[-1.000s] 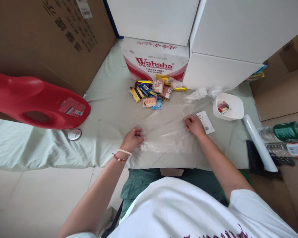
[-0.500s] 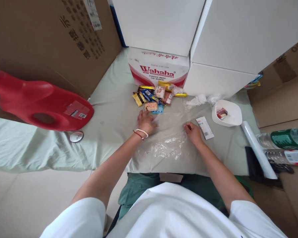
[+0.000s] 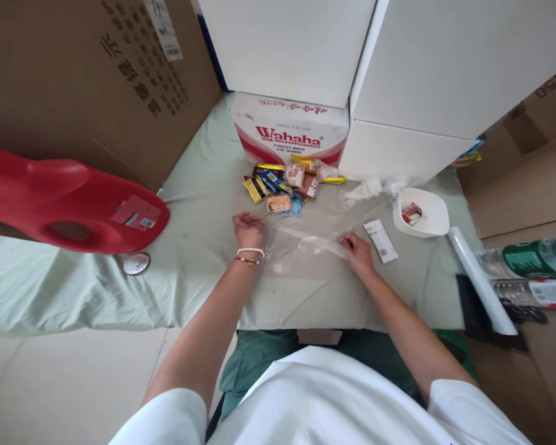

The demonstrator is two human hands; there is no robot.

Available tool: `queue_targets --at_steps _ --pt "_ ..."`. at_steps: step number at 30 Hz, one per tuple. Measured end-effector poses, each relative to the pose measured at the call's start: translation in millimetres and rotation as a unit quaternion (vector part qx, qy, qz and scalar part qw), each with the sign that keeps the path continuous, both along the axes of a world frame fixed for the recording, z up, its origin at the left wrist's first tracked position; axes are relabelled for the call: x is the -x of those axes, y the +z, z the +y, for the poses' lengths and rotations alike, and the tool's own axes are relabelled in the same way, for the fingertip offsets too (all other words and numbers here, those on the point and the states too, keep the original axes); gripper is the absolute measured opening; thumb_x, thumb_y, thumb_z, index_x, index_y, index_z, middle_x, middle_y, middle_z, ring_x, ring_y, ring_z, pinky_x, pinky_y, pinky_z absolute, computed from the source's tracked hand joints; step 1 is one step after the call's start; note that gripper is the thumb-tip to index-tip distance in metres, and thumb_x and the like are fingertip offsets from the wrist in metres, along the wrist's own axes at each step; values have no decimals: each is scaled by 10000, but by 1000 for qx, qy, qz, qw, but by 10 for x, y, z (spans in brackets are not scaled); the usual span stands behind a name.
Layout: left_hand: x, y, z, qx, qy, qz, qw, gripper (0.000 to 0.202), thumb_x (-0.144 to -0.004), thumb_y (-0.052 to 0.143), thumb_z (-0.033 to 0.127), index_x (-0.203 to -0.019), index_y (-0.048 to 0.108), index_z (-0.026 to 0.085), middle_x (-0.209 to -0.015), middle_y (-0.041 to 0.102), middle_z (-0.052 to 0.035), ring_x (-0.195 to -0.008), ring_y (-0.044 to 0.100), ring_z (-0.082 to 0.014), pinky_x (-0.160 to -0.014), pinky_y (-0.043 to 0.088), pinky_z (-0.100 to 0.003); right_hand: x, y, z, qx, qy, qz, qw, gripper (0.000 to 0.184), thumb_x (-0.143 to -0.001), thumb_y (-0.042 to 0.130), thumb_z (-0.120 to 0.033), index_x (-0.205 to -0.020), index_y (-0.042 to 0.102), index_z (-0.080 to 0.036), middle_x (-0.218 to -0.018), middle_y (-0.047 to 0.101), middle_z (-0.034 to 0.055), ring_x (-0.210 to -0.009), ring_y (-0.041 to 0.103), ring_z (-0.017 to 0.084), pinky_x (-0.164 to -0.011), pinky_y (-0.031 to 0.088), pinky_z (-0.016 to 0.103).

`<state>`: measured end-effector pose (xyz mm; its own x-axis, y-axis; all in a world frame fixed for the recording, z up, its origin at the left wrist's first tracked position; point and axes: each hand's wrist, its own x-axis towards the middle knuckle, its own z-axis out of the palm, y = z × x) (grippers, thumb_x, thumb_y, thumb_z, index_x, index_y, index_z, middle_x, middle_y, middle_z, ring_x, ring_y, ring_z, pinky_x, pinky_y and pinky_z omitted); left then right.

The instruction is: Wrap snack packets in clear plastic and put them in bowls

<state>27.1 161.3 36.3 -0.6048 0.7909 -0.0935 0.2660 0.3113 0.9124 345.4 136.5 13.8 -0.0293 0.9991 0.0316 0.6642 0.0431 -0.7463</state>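
Observation:
A clear plastic bag (image 3: 301,250) lies crumpled between my hands on the cloth. My right hand (image 3: 358,252) pinches the right end of its edge. At the bag's left side is my left hand (image 3: 249,231), fingers loosely bent and apart, with no hold on the plastic that I can see. Just beyond it lies a pink-orange wrapped snack (image 3: 278,203), partly over a light blue packet (image 3: 293,209). Behind these sits a pile of small snack packs, among them a yellow-and-black packet (image 3: 256,190). A white sachet (image 3: 380,241) rests right of my right hand.
A white bowl (image 3: 442,224) holds a red packet (image 3: 411,214). Farther right are a white roll (image 3: 482,281) and plastic bottles (image 3: 532,259). A Wahaba-like printed carton (image 3: 290,133) stands behind the snacks. On the left are a red jug (image 3: 78,207) and a round tin (image 3: 136,264).
My left hand has moved left, off the plastic bag's middle to its left side. The bag's near part has drawn up away from the table's front edge. My right hand keeps its pinch.

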Motion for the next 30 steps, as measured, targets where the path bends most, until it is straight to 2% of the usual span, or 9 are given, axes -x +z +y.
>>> queue_targets --at_steps 3,5,7,9,13,16,23,26,30 --pt "-28 118 -187 -39 34 129 990 546 -799 661 194 -1325 515 176 -1430 531 -204 -1389 510 -345 -1194 385 -571 2 -28 4 -22 5 -16 1000 408 -963 467 -588 -821 629 -242 -709 626 49 -694 572 212 -685 413 318" --pt "-134 181 -370 -90 -107 188 972 508 -794 665 183 -1296 598 213 -1484 530 -170 -1508 395 -345 -1286 232 -581 7 -48 -2 -34 5 -22 999 412 -972 444 -585 -844 629 -240 -691 596 40 -685 555 211 -683 402 323" --pt "-245 209 -527 -142 -307 241 910 444 -818 622 166 -1245 673 279 -1439 608 -106 -1504 425 -314 -1308 168 -586 12 -67 -9 -36 2 -26 999 402 -973 440 -573 -864 633 -238 -675 580 34 -669 544 211 -674 392 324" --pt "-307 205 -616 -171 -417 263 853 439 -839 574 161 -1236 697 301 -1401 649 -87 -1436 506 -293 -1293 207 -589 14 -84 -15 -34 0 -35 999 387 -974 440 -557 -850 628 -242 -665 575 31 -653 538 212 -660 385 322" --pt "-304 219 -562 -154 -364 258 882 286 -922 520 261 -1128 714 225 -1181 709 -139 -1156 639 -287 -1090 466 -506 20 -117 -29 -50 14 -64 997 348 -990 448 -503 -864 646 -246 -738 639 61 -715 595 231 -691 417 327" --pt "-346 383 -350 -164 -310 249 903 223 -963 503 295 -1019 705 219 -1068 695 -126 -1091 635 -277 -1046 482 -461 37 -147 -43 -62 15 -84 994 315 -995 457 -448 -909 666 -230 -822 691 95 -781 635 246 -744 442 341" --pt "-853 902 711 -258 -281 173 908 192 -971 609 344 -1090 636 196 -1153 654 -119 -1214 593 -283 -1108 435 -462 77 -234 -91 -63 22 -110 992 248 -1001 455 -342 -862 637 -245 -855 695 98 -849 664 251 -800 457 345" --pt "-1112 832 1098 -175 -295 91 935 136 -977 601 298 -930 632 175 -876 640 -64 -997 653 -244 -981 495 -420 83 -274 -103 -69 23 -114 991 221 -999 468 -310 -871 636 -244 -887 704 107 -872 668 254 -833 471 356" --pt "-1356 551 1159 -79 -316 73 943 115 -927 653 275 -884 648 169 -824 649 -58 -864 641 -218 -916 510 -403 82 -340 -108 -73 31 -110 991 205 -1002 472 -269 -928 662 -240 -951 722 111 -946 677 255 -902 493 368"
